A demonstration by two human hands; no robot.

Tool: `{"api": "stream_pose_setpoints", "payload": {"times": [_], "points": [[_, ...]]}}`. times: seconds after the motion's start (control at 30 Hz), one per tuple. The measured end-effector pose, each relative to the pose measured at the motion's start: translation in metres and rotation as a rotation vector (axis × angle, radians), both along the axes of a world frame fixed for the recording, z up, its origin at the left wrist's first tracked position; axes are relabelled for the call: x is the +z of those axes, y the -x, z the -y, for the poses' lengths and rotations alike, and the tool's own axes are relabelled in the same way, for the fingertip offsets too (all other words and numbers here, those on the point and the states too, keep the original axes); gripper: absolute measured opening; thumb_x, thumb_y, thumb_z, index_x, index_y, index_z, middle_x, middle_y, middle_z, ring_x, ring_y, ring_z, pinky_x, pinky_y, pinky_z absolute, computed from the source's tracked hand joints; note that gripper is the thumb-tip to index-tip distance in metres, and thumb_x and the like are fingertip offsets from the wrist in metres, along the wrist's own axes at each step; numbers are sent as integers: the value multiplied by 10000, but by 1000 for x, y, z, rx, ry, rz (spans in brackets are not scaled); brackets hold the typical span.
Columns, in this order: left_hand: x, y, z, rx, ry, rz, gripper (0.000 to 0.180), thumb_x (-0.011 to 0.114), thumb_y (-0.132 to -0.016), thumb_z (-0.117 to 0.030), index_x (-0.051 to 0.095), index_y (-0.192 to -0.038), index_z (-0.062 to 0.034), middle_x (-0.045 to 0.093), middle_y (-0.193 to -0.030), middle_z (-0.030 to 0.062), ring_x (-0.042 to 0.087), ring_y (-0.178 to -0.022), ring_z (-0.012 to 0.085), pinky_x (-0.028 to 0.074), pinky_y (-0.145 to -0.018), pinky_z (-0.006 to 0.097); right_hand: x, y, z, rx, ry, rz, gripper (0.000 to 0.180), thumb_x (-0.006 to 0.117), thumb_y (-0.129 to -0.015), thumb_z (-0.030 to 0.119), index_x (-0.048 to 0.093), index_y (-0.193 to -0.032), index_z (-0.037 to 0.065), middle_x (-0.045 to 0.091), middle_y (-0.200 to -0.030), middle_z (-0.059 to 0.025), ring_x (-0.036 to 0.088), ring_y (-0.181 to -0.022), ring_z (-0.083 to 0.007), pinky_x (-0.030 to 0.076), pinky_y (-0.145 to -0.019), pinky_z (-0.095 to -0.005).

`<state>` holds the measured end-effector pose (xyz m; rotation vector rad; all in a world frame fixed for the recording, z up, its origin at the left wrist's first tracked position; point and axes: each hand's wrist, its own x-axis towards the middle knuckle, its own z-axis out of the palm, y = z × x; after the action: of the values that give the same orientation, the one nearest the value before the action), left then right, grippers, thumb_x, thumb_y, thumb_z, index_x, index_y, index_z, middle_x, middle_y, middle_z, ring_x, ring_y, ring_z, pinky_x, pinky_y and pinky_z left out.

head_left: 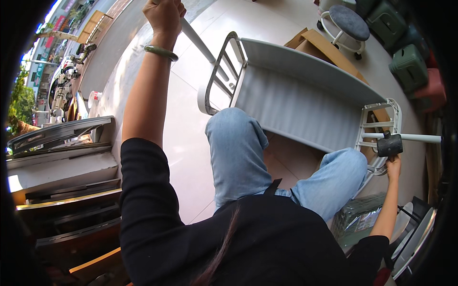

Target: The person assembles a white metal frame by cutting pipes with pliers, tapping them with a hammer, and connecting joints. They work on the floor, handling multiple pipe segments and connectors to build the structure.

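1. Left hand (164, 14): fist closed round smooth white tube leg (198, 42), top centre; round green bangle (161, 52) on wrist.
2. Right hand (393, 166): fingers wrapped on handle of black rubber mallet (390, 145), far right; blocky matte head touching 2nd white tube (412, 137), which runs horizontal twd right edge.
3. Betw. hands: pale grey shelf frame (305, 81) lying on side, flat panel w/ fine ribbed texture, curved rim; white ladder-style end rails, one nr each hand.
4. Knees in light blue denim just below frame; black sleeves.
5. Glossy pale floor tiles (186, 143) underneath.
6. Beyond frame: brown cardboard (329, 47), round stool (349, 24) w/ dark padded seat, white ring base; stacked green and pink plastic stools (410, 64) top right.
7. Left: dark wooden stepped shelving (67, 190).
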<state>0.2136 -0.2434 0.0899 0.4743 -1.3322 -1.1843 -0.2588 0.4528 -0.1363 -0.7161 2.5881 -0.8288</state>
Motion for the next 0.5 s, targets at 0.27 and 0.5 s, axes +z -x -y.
{"api": "stream_pose_setpoints", "payload": {"times": [0.27, 0.5], "points": [[-12, -17, 6, -487, -11, 281, 410, 557, -927, -190, 385, -556, -157, 315, -456, -30, 314, -376, 95, 291, -420, 269, 4, -6, 4, -14, -49, -79, 454, 525, -704, -43, 587, -1151, 3, 617, -1010, -43, 590, -841, -174, 459, -764, -287], [-62, -5, -13, -212, -40, 147, 362, 642, -863, -113, 455, -553, -127, 422, -455, -10, 415, -361, 90, 356, -358, 259, 3, -9, 8, 22, 30, -117, 469, 513, -701, -64, 568, -1161, 9, 577, -876, -16, 517, -725, -101, 440, -648, -254]]}}
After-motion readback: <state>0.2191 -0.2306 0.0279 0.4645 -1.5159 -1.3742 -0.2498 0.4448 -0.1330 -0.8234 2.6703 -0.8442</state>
